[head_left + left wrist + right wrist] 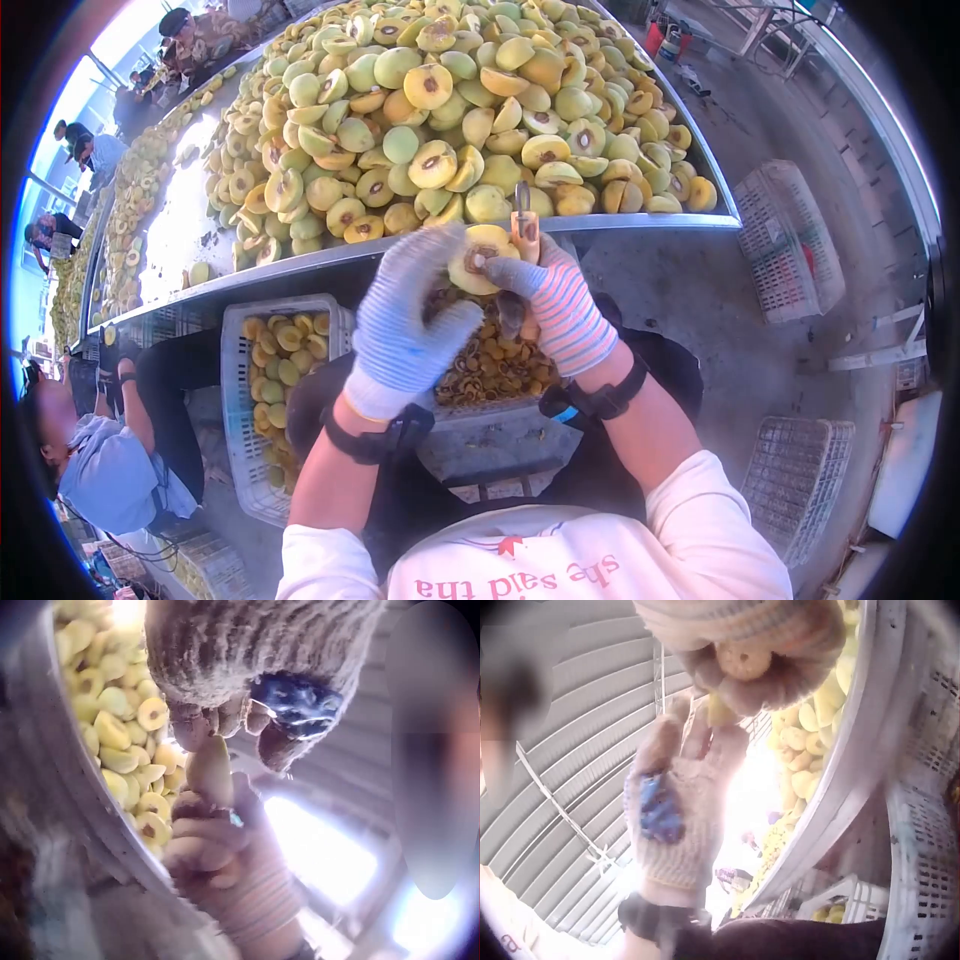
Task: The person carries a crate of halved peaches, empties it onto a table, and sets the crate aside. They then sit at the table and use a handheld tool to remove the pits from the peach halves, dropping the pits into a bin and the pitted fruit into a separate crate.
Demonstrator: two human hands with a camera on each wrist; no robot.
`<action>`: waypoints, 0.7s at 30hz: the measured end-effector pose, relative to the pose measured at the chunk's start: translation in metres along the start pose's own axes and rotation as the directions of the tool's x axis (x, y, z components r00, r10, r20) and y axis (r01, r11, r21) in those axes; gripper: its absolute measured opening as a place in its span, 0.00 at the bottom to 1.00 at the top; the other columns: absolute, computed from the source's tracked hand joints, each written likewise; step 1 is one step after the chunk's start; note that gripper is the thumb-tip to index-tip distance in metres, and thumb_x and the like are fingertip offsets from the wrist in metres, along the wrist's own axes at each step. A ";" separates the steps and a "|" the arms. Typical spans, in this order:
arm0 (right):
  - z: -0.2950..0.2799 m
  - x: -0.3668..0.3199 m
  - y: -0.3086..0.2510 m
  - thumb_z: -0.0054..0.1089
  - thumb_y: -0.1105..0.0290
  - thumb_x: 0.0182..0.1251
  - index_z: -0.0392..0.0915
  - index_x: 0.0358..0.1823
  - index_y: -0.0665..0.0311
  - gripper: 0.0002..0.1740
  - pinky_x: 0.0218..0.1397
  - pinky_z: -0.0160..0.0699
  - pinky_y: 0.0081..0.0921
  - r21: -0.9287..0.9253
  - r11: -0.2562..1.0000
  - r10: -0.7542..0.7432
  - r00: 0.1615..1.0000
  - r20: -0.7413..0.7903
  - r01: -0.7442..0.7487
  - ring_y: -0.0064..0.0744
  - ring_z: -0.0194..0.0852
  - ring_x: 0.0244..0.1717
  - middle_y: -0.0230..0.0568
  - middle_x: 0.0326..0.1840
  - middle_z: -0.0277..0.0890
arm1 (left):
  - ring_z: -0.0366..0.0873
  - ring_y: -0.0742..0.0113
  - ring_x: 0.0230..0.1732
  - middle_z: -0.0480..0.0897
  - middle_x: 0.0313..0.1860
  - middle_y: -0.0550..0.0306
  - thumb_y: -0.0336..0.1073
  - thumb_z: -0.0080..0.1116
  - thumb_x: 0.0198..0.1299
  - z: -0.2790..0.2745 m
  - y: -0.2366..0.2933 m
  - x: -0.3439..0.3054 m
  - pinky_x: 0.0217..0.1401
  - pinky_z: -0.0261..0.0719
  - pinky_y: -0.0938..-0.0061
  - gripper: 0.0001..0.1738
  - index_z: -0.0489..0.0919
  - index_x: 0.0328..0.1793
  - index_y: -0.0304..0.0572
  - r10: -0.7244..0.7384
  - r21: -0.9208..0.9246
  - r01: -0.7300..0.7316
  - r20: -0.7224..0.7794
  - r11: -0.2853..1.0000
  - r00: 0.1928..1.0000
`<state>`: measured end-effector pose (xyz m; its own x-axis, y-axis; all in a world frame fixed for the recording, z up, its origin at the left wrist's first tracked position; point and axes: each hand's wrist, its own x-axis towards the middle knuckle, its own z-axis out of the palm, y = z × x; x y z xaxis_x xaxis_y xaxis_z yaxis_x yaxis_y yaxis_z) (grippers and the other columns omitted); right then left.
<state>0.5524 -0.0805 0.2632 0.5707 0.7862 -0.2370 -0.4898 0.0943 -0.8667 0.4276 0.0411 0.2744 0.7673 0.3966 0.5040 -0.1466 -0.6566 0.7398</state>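
Note:
My right hand (570,305), in a striped knit glove, holds a wooden-handled coring tool with a metal loop (523,197). Its thumb lies on the cut face of a yellow-green stone fruit half (482,258), which still shows a brown pit area. The handle's round butt (742,660) pokes out of the grip in the right wrist view. My gloved left hand (410,310) is at the fruit's left side, thumb spread away. In the left wrist view its fingertips (191,727) meet the fruit's upper edge, and a blue patch (300,705) covers part of that glove.
A metal-rimmed table (340,262) heaped with halved fruit stands ahead. Below my hands is a container of brownish scraps (495,370). A white crate (236,400) of fruit halves is at left, beside a seated person (120,460). More crates (790,240) stand right.

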 end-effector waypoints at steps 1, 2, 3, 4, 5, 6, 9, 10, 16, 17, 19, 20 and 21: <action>-0.002 0.001 -0.003 0.69 0.66 0.60 0.74 0.51 0.67 0.22 0.15 0.65 0.16 -0.026 0.999 0.039 0.999 0.023 -0.038 0.18 0.67 0.13 0.32 0.26 0.75 | 0.76 0.53 0.61 0.79 0.60 0.49 0.29 0.58 0.62 -0.004 0.001 0.000 0.66 0.73 0.64 0.23 0.76 0.64 0.34 -0.202 -0.346 0.173 -0.048 0.922 0.978; 0.002 -0.001 -0.008 0.70 0.66 0.60 0.74 0.52 0.66 0.22 0.15 0.65 0.15 -0.079 0.997 0.032 0.998 0.058 -0.028 0.18 0.67 0.13 0.32 0.27 0.75 | 0.76 0.54 0.60 0.79 0.60 0.50 0.29 0.57 0.64 -0.009 -0.001 -0.001 0.65 0.74 0.64 0.22 0.75 0.64 0.33 -0.401 -0.651 0.288 -0.027 0.703 0.916; 0.007 -0.005 -0.012 0.70 0.67 0.59 0.74 0.53 0.66 0.22 0.15 0.64 0.15 -0.133 0.991 0.031 0.995 0.096 -0.018 0.17 0.66 0.13 0.31 0.28 0.76 | 0.76 0.61 0.60 0.79 0.60 0.55 0.35 0.53 0.71 -0.011 -0.005 0.003 0.66 0.73 0.67 0.22 0.72 0.67 0.31 -0.412 -0.778 0.301 0.061 0.551 0.909; 0.010 -0.007 -0.011 0.70 0.68 0.59 0.74 0.54 0.65 0.23 0.16 0.64 0.15 -0.188 0.982 0.036 0.990 0.134 -0.010 0.17 0.66 0.13 0.30 0.28 0.76 | 0.76 0.63 0.60 0.79 0.59 0.55 0.36 0.53 0.72 -0.008 -0.014 -0.001 0.65 0.73 0.68 0.22 0.71 0.67 0.31 -0.475 -0.825 0.362 0.132 0.434 0.870; 0.009 -0.003 -0.001 0.72 0.67 0.58 0.75 0.56 0.64 0.25 0.24 0.73 0.20 -0.165 0.986 0.031 0.985 0.168 -0.003 0.25 0.75 0.20 0.36 0.32 0.80 | 0.76 0.64 0.59 0.79 0.59 0.54 0.36 0.53 0.72 -0.001 -0.027 -0.006 0.65 0.74 0.69 0.22 0.71 0.67 0.31 -0.524 -0.858 0.413 0.211 0.306 0.826; 0.006 0.004 0.009 0.73 0.66 0.57 0.75 0.55 0.64 0.26 0.28 0.75 0.23 -0.354 0.917 -0.158 0.982 0.107 0.186 0.28 0.77 0.24 0.39 0.34 0.81 | 0.77 0.65 0.59 0.79 0.59 0.54 0.37 0.54 0.72 0.005 -0.031 -0.005 0.65 0.74 0.69 0.22 0.71 0.67 0.31 -0.557 -0.873 0.457 0.299 0.168 0.775; 0.006 0.008 0.020 0.75 0.61 0.56 0.75 0.52 0.66 0.26 0.45 0.80 0.32 -0.700 0.634 -0.470 0.882 -0.012 0.328 0.39 0.83 0.40 0.49 0.39 0.82 | 0.79 0.66 0.56 0.80 0.56 0.53 0.37 0.53 0.72 0.014 -0.035 0.001 0.60 0.78 0.70 0.20 0.73 0.64 0.31 -0.460 -0.824 0.436 0.250 0.360 0.852; 0.006 0.006 0.018 0.75 0.62 0.56 0.75 0.51 0.66 0.26 0.44 0.80 0.33 -0.714 0.628 -0.425 0.905 0.020 0.311 0.40 0.83 0.40 0.49 0.39 0.82 | 0.79 0.66 0.56 0.81 0.55 0.53 0.38 0.53 0.73 0.017 -0.036 0.001 0.59 0.78 0.69 0.19 0.74 0.62 0.31 -0.416 -0.732 0.403 0.179 0.550 0.891; 0.009 -0.007 0.024 0.72 0.58 0.59 0.72 0.48 0.67 0.25 0.42 0.79 0.42 -0.800 0.565 -0.098 0.980 0.174 0.199 0.61 0.80 0.41 0.58 0.37 0.80 | 0.82 0.53 0.47 0.83 0.44 0.46 0.53 0.49 0.72 0.017 -0.041 0.013 0.51 0.83 0.64 0.26 0.78 0.55 0.33 -0.565 -0.932 0.355 0.256 0.071 0.784; 0.008 -0.006 0.030 0.69 0.55 0.60 0.72 0.47 0.68 0.25 0.43 0.79 0.46 -0.782 0.575 -0.123 0.970 0.210 0.242 0.65 0.78 0.43 0.60 0.38 0.80 | 0.82 0.53 0.46 0.83 0.44 0.46 0.53 0.49 0.72 0.019 -0.043 0.011 0.50 0.84 0.64 0.26 0.78 0.54 0.34 -0.572 -0.923 0.367 0.239 0.118 0.785; 0.009 -0.006 0.032 0.68 0.54 0.61 0.72 0.48 0.68 0.26 0.44 0.79 0.46 -0.828 0.504 -0.119 0.969 0.217 0.248 0.65 0.79 0.43 0.61 0.38 0.80 | 0.83 0.53 0.44 0.83 0.44 0.45 0.53 0.49 0.72 0.020 -0.043 0.008 0.48 0.84 0.63 0.27 0.79 0.54 0.33 -0.590 -0.904 0.389 0.219 0.176 0.777; 0.010 -0.006 0.031 0.67 0.54 0.62 0.72 0.48 0.69 0.26 0.44 0.79 0.47 -0.849 0.465 -0.118 0.968 0.223 0.252 0.64 0.79 0.43 0.61 0.38 0.80 | 0.83 0.53 0.43 0.83 0.44 0.45 0.53 0.49 0.72 0.020 -0.041 0.008 0.47 0.85 0.62 0.27 0.79 0.53 0.33 -0.602 -0.898 0.398 0.215 0.188 0.769; 0.011 -0.006 0.028 0.67 0.54 0.62 0.72 0.49 0.69 0.26 0.44 0.79 0.47 -0.881 0.418 -0.068 0.975 0.211 0.219 0.64 0.79 0.43 0.61 0.38 0.80 | 0.83 0.52 0.42 0.83 0.43 0.45 0.54 0.49 0.72 0.020 -0.040 0.008 0.46 0.85 0.62 0.27 0.79 0.53 0.33 -0.614 -0.892 0.406 0.209 0.200 0.761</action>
<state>0.5282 -0.0756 0.2452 0.4510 0.8889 -0.0800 0.5011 -0.3264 -0.8015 0.4516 0.0580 0.2398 0.8044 0.5710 -0.1637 -0.2745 0.6017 0.7501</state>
